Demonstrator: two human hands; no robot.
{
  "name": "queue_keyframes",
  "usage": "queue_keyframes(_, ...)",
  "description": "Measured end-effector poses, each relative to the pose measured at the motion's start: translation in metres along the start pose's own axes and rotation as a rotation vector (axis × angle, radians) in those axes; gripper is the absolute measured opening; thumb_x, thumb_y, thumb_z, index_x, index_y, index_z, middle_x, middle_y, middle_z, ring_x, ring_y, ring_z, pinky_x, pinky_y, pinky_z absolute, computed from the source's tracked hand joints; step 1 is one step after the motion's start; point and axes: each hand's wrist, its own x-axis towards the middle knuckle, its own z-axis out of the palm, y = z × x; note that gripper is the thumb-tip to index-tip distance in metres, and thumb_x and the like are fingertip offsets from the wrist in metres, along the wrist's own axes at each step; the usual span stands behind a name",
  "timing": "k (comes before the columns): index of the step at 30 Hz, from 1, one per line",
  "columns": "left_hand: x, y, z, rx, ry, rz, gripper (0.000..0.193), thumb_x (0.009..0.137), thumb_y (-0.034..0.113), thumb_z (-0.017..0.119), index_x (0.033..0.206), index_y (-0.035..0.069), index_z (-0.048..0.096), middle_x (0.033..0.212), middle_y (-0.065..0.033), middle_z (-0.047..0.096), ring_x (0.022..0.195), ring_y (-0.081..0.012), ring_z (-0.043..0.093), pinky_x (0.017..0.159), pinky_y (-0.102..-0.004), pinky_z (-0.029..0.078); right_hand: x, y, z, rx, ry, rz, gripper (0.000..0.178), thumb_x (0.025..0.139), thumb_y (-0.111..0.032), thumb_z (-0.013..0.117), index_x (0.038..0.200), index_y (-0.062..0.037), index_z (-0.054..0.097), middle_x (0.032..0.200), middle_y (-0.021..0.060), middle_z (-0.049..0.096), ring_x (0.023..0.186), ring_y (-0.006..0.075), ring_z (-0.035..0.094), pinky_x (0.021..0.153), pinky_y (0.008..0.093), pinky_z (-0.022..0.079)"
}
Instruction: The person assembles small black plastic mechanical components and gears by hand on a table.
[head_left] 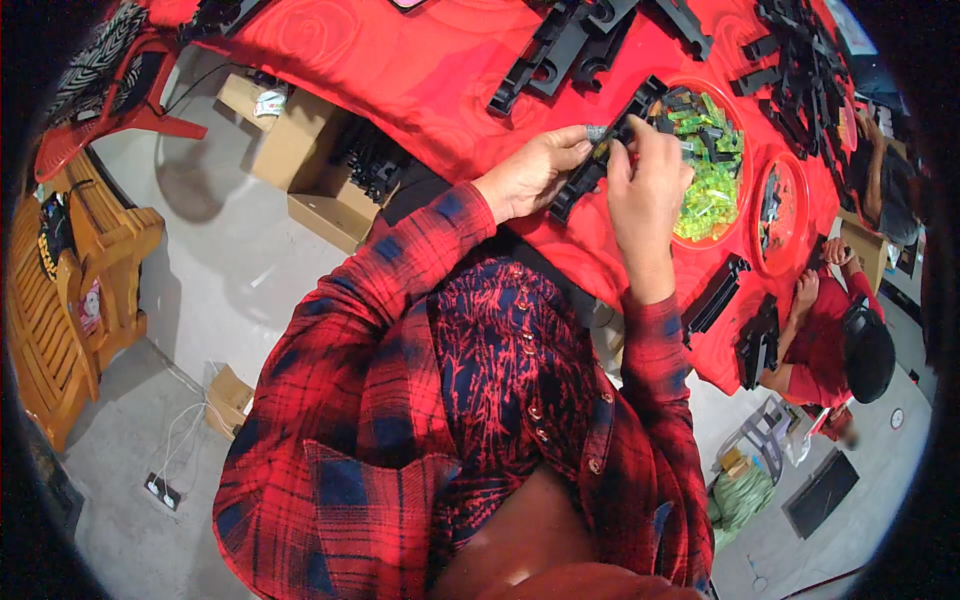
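My left hand [537, 172] is closed round a long black plastic part [574, 193], which slants up and to the right above the table's near edge. Over the same part, my right hand [648, 185] has its fingers bent and pinched together against its upper side. Whatever small thing those fingertips may hold is hidden. Just right of that hand stands a round red tray [741, 190] heaped with small clear yellow-green pieces [712, 205], with darker pieces among them toward the far side.
Long black parts [570, 50] lie at the far side, with more piled [790, 80] at far right. A second red tray [783, 265] holds a few dark pieces. Another person [835, 330] sits at the right. Cardboard boxes [320, 170] and a wooden chair [70, 300] stand at left.
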Motion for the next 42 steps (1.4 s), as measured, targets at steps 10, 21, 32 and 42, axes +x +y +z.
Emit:
queue_keyframes(10, 0.001, 0.002, -0.005, -0.076, -0.086, 0.004, 0.041, 0.106, 0.032, 0.042, 0.139, 0.007, 0.046, 0.127, -0.0053, 0.058, 0.115, -0.0168, 0.058, 0.1, -0.0327, 0.047, -0.012, -0.014, 0.027, 0.728, -0.133, 0.751, 0.032, 0.085, -0.017, 0.071, 0.102, 0.0087, 0.062, 0.081, 0.0115, 0.06, 0.071, 0.0182, 0.055, 0.065, 0.0341, 0.047)
queue_keyframes(21, -0.002, 0.002, -0.001, 0.033, -0.059, 0.053, 0.04, 0.107, 0.035, 0.04, 0.136, 0.008, 0.049, 0.125, -0.0027, 0.058, 0.116, -0.0137, 0.054, 0.103, -0.0313, 0.043, -0.018, -0.018, 0.035, 0.557, -0.039, 0.625, 0.026, 0.083, -0.017, 0.068, 0.093, 0.0071, 0.065, 0.076, 0.0115, 0.058, 0.066, 0.0194, 0.054, 0.061, 0.0355, 0.044)
queue_keyframes(32, -0.001, 0.004, -0.005, -0.071, -0.012, -0.037, 0.039, 0.107, 0.033, 0.041, 0.136, 0.009, 0.049, 0.122, -0.0026, 0.059, 0.113, -0.015, 0.057, 0.099, -0.0318, 0.046, -0.018, -0.004, 0.047, 0.333, -0.1, 0.411, 0.019, 0.088, -0.015, 0.064, 0.091, 0.0043, 0.062, 0.069, 0.003, 0.052, 0.06, 0.0113, 0.048, 0.054, 0.0311, 0.04)
queue_keyframes(42, 0.001, 0.007, -0.006, -0.17, -0.173, -0.022, 0.034, 0.107, 0.03, 0.04, 0.129, 0.007, 0.051, 0.117, -0.0065, 0.06, 0.107, -0.0177, 0.059, 0.096, -0.0344, 0.049, -0.017, -0.008, 0.016, 0.949, -0.265, 0.55, 0.033, 0.086, -0.013, 0.061, 0.114, 0.0044, 0.063, 0.083, 0.0031, 0.059, 0.076, 0.0125, 0.054, 0.065, 0.0308, 0.045)
